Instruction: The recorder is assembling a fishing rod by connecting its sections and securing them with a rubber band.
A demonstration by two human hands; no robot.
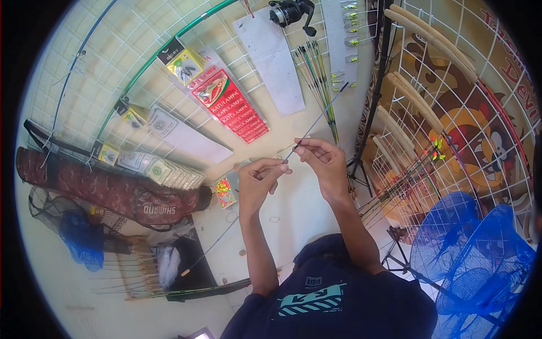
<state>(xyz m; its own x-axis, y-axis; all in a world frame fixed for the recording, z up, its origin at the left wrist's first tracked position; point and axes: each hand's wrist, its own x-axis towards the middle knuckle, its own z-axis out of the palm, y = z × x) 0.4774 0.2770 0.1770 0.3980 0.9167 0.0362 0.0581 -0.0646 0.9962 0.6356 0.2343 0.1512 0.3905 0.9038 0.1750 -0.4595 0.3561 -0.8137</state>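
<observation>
I see the left hand (pixel 261 178) and right hand (pixel 326 161) pinching a thin rod (pixel 291 153), slanting from seven to one o'clock above the white table (pixel 302 212), apparently for fine work near its middle, so the next move should call for steady, gentle pressure.

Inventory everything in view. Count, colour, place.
thin rod: 1, grey, in both hands
small pieces: many, orange and yellow, left
fishing reel: 1, black, top
packet sheet: 1, red, upper middle
sticks: several, dark and yellowish, upper middle
long bag: 1, brownish red, left
nets: 3+, blue, both sides
wire grids: 2+, white, both sides
bars: several, tan, upper right
table: 1, white, beneath hands
shirt: 1, navy, bottom
left hand: 1, bare, on rod
right hand: 1, bare, on rod
</observation>
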